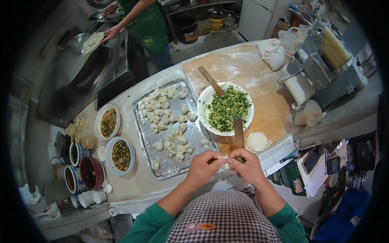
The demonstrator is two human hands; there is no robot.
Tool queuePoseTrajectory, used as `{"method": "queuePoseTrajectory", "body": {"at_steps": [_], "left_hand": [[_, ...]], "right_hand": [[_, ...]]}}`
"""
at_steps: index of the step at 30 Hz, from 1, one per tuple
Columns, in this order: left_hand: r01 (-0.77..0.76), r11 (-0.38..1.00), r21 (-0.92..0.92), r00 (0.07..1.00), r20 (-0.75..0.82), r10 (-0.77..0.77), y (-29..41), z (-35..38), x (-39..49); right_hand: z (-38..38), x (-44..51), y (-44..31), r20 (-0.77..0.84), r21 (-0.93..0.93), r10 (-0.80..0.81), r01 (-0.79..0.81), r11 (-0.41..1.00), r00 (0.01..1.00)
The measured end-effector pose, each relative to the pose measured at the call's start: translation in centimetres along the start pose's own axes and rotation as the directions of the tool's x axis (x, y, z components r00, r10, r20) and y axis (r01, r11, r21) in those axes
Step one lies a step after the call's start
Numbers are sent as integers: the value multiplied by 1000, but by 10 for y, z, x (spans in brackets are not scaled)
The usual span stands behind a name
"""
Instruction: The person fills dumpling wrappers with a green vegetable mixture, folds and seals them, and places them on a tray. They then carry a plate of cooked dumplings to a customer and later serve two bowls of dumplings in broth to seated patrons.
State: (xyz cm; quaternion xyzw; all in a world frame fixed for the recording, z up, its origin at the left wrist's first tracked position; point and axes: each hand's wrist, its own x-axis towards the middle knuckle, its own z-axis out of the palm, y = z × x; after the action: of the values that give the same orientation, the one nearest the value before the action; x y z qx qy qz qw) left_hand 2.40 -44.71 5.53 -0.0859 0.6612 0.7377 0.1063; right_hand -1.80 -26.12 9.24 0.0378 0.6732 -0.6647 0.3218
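A small dough dumpling [225, 165] is pinched between the fingertips of my left hand [203, 166] and my right hand [249, 166]. A flat wooden stick [239, 133] runs under my right hand toward the bowl; I cannot tell whether that hand grips it. Beyond my hands, a white bowl [203, 104] holds chopped green-and-yellow filling [228, 110], with a second wooden stick [211, 80] leaning in it. Round dough wrappers [257, 141] lie right of the bowl. To the left, a metal tray [170, 168] carries many folded dumplings [158, 106], loosely spread over floury metal.
Two bowls of chopped seasoning [108, 122] [121, 155], a dark red bowl [91, 173] and jars stand left. A dough-rolling machine [319, 73] and flour bag [272, 54] are at right. Across the counter, a co-worker's hand [111, 33] holds a plate of dumplings [92, 42] near a large wok.
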Motion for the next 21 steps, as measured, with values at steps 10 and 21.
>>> {"method": "queuePoseTrajectory", "body": {"at_steps": [10, 21], "left_hand": [[24, 997, 70, 994, 104, -31, -1, -5, -27], [-233, 865, 444, 946, -102, 307, -9, -19, -50]], "right_hand": [[7, -24, 29, 93, -97, -84, 93, 991, 992], [47, 3, 37, 200, -492, -429, 469, 733, 881]]}}
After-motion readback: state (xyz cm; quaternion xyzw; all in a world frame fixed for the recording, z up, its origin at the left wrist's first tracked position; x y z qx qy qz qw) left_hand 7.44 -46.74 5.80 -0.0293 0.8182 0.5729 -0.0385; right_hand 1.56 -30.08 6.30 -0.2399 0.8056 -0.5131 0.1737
